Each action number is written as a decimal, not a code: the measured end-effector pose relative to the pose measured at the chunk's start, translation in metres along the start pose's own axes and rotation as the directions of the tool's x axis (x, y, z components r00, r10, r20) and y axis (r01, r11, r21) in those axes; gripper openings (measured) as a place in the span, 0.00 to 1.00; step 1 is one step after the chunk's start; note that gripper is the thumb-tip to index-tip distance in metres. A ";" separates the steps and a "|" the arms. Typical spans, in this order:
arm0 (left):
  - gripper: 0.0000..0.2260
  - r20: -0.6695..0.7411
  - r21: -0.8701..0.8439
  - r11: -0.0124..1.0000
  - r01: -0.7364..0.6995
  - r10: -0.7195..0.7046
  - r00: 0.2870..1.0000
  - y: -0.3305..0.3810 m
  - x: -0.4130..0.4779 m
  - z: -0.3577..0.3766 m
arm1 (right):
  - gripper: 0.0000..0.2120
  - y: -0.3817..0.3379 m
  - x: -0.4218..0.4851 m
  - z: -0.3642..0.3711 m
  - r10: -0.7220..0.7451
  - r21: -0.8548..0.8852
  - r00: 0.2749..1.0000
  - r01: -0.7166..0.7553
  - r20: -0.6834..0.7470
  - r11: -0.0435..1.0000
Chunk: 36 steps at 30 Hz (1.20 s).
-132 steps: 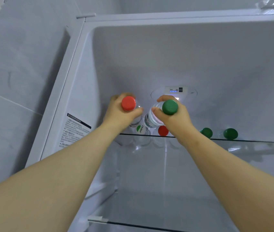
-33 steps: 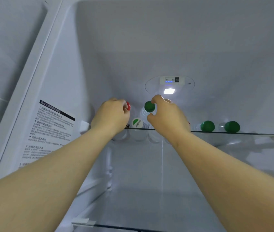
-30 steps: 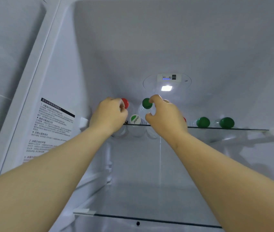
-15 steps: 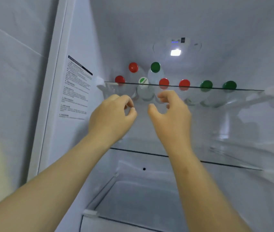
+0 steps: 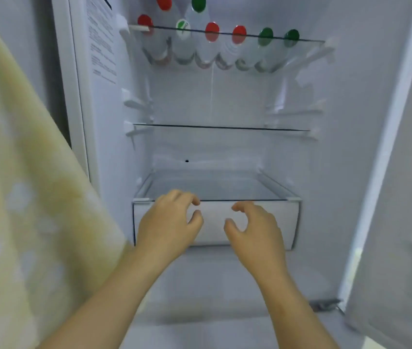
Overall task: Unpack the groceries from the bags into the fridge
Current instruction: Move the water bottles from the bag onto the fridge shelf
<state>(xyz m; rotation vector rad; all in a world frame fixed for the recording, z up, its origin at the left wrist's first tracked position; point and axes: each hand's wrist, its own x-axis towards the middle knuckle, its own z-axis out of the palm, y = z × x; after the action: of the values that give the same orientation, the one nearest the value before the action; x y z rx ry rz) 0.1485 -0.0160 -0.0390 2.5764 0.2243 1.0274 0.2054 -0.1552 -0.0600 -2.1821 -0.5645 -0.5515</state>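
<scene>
Both bare hands reached forward into an open fridge (image 5: 345, 147), side by side and a little apart. The left hand (image 5: 169, 222) and the right hand (image 5: 252, 230) each had loosely curled fingers and thumbs turned toward one another, and neither grasped anything. Directly behind them was the white front of a drawer (image 5: 288, 222) with a clear lid; whether any fingertip touched it could not be told. High above the hands, well out of their reach at that moment, clear plastic bottles (image 5: 239, 34) stood in a row on the top glass shelf (image 5: 308, 41) (caps red, green and one white with green), with two more behind the row at the left. Between that shelf and the hands was a second glass shelf (image 5: 222, 127). To the left of the left forearm hung pale yellow fabric (image 5: 23, 197) with a white pattern, blurred and close to the camera. Up and left of the left hand, a printed label (image 5: 101, 46) was stuck to the fridge's inner wall; its text was too small to read.
</scene>
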 end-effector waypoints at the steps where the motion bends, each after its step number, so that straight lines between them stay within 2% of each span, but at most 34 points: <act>1: 0.11 0.045 -0.012 1.000 -0.014 0.015 0.999 0.001 -0.014 0.004 | 0.16 0.005 -0.019 -0.001 0.038 -0.026 0.999 -0.038 0.009 0.999; 6: 0.11 0.220 -0.156 0.984 -0.083 0.116 0.968 0.021 -0.085 0.032 | 0.16 0.032 -0.115 -0.022 0.249 -0.117 0.967 -0.241 0.058 0.963; 11: 0.12 0.395 -0.260 0.951 -0.169 0.264 0.880 0.062 -0.146 0.061 | 0.16 0.059 -0.200 -0.056 0.464 -0.201 0.885 -0.453 0.014 0.869; 15: 0.13 0.528 -0.342 0.912 -0.226 0.385 0.756 0.108 -0.195 0.084 | 0.15 0.079 -0.265 -0.092 0.627 -0.236 0.776 -0.624 -0.072 0.745; 19: 0.13 0.590 -0.453 0.830 -0.327 0.554 0.588 0.173 -0.252 0.095 | 0.16 0.095 -0.336 -0.142 0.725 -0.260 0.652 -0.756 -0.222 0.600; 24: 0.13 0.564 -0.631 0.668 -0.394 0.744 0.358 0.267 -0.335 0.093 | 0.15 0.098 -0.437 -0.214 0.802 -0.159 0.426 -0.904 -0.418 0.398; 26: 0.13 0.535 -0.677 0.615 -0.404 0.789 0.303 0.297 -0.366 0.087 | 0.15 0.094 -0.472 -0.239 0.808 -0.133 0.356 -0.933 -0.470 0.334; 33: 0.12 0.350 -0.851 0.330 -0.410 0.936 0.027 0.427 -0.523 0.014 | 0.14 0.052 -0.638 -0.349 0.733 0.053 0.064 -0.989 -0.677 0.135; 36: 0.12 0.268 -0.897 0.224 -0.381 0.961 -0.065 0.468 -0.588 -0.023 | 0.15 0.025 -0.703 -0.386 0.688 0.120 -0.052 -0.991 -0.724 0.051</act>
<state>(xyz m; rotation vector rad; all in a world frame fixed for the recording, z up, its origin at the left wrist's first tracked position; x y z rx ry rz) -0.2855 -0.6037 -0.2169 2.0035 -1.7780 -0.2670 -0.4230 -0.6216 -0.2378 -1.9530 1.6022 -0.5788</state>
